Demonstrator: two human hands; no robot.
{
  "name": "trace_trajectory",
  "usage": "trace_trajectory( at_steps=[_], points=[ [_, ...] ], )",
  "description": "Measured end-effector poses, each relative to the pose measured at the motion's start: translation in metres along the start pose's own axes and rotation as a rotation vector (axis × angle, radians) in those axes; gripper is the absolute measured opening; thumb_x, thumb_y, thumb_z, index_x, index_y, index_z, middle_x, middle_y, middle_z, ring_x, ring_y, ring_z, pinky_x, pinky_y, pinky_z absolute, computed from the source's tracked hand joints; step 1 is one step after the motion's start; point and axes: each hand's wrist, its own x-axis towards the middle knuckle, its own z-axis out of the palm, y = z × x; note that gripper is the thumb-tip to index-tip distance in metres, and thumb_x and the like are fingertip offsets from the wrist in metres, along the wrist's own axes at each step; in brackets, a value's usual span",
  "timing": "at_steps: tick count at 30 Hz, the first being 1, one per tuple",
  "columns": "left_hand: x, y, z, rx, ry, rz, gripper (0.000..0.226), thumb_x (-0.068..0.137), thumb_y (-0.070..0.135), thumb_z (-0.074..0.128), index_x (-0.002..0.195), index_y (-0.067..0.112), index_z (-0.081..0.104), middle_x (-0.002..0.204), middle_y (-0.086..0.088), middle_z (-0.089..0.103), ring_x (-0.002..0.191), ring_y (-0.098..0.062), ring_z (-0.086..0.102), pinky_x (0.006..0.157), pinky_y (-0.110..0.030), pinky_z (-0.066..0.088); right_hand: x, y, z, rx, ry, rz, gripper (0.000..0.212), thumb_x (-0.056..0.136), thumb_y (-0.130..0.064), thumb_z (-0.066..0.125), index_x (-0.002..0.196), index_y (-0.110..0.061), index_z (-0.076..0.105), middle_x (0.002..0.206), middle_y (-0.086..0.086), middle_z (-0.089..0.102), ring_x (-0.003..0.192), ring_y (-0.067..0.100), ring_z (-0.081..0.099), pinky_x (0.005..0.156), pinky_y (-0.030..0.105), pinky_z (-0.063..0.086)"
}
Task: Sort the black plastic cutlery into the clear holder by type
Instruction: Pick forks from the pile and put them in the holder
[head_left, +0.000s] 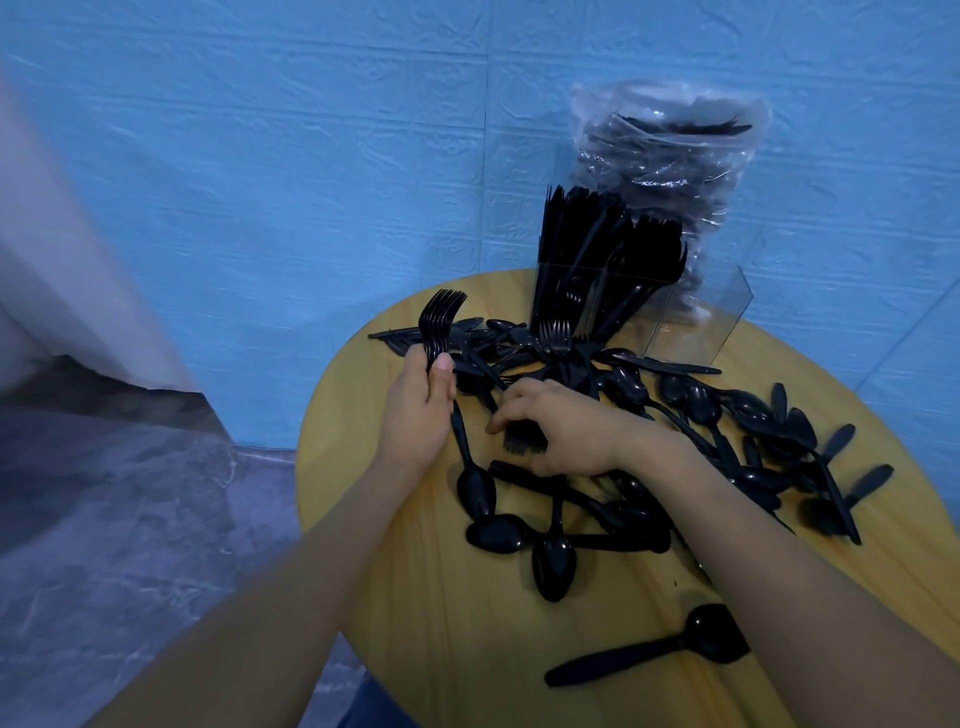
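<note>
**Forks in my left hand, more under my right**

My left hand (423, 410) is wrapped around a stacked bunch of forks (440, 322), thumb pressed on the handles, tines pointing up toward 12 o'clock. My right hand (558, 431) is curled over the pile, fingertips pinching another fork (524, 441) whose tines stick out toward 6 o'clock.

The clear holder (696, 322) stands at 1 o'clock from my hands on the far edge of the round yellow table (374, 519). Its left compartments are packed with upright black cutlery (602, 254); the right one looks see-through. Just behind it, against the blue wall (260, 156), sits a clear plastic bag (670, 156) of more cutlery.

Between my hands and the holder lies a tangled heap of loose pieces (519, 343). Spoons (753, 415) sprawl from 3 o'clock round to 5 o'clock, and one lone spoon (675, 649) lies nearest me.
</note>
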Motion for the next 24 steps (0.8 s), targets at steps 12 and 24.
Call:
trace_trajectory(
  at_steps=[12, 24],
  points=[
    [0.000, 0.000, -0.001, -0.003, -0.036, 0.013, 0.026, 0.102, 0.025, 0.031, 0.087, 0.007, 0.041, 0.066, 0.005, 0.044, 0.054, 0.000, 0.043, 0.056, -0.014, 0.037, -0.003, 0.006, 0.010, 0.071, 0.549, -0.089, 0.035, 0.087, 0.006, 0.053, 0.117, -0.009, 0.065, 0.119, 0.008, 0.054, 0.111, 0.023, 0.052, 0.094, 0.033, 0.044],
    [0.011, 0.048, 0.002, -0.296, -0.222, -0.144, 0.022, 0.102, 0.021, 0.031, 0.088, 0.013, 0.046, 0.081, 0.000, 0.053, 0.069, -0.008, 0.055, 0.060, -0.019, 0.051, -0.014, -0.010, -0.035, 0.791, 0.893, -0.066, 0.019, 0.090, -0.002, 0.059, 0.103, -0.015, 0.055, 0.063, -0.022, 0.060, 0.063, -0.007, 0.054, 0.065, 0.010, 0.042]
  ],
)
